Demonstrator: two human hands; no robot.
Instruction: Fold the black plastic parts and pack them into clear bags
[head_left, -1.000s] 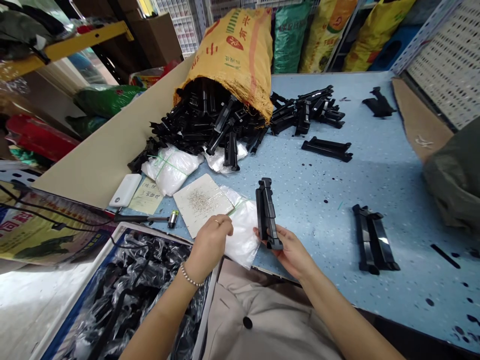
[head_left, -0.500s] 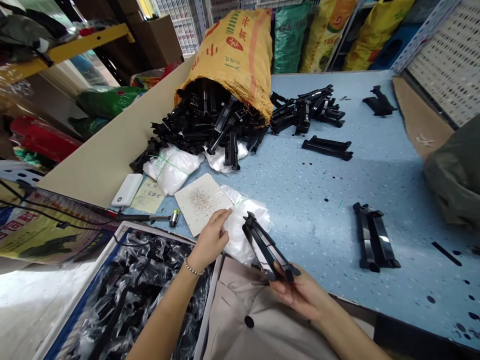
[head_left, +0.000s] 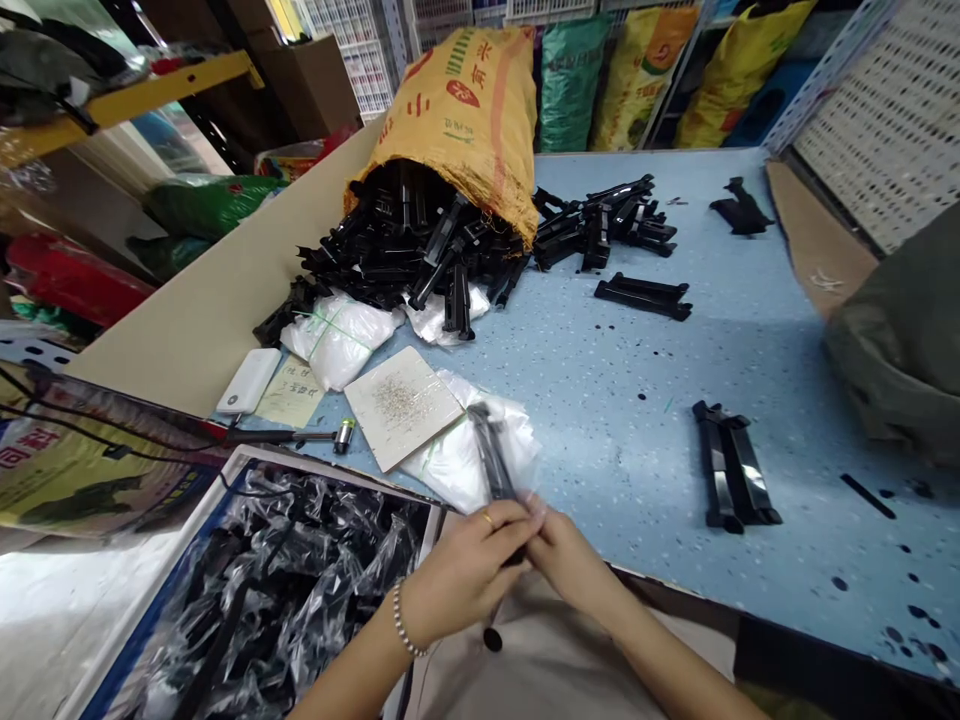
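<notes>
My left hand (head_left: 469, 560) and my right hand (head_left: 570, 562) meet at the table's near edge, fingers closed round the near end of a long black plastic part (head_left: 491, 450). A hazy film over the part looks like a clear plastic bag; the fingers hide its near end. Beneath it lies a stack of clear plastic bags (head_left: 454, 465), partly covered by a square pale board (head_left: 401, 405) with brownish grains on top. Two similar parts (head_left: 735, 468) lie side by side to the right.
A yellow woven sack (head_left: 465, 110) spills a heap of black parts (head_left: 405, 245) at the back. At lower left stands a crate (head_left: 247, 455) of bagged parts. A hammer (head_left: 300, 436), white power bank (head_left: 251, 380) and tied bag bundle (head_left: 337, 335) lie left.
My left hand has moved right and down from the bag stack to join my right hand at the part. The part now appears covered in clear film. The view has shifted slightly.
</notes>
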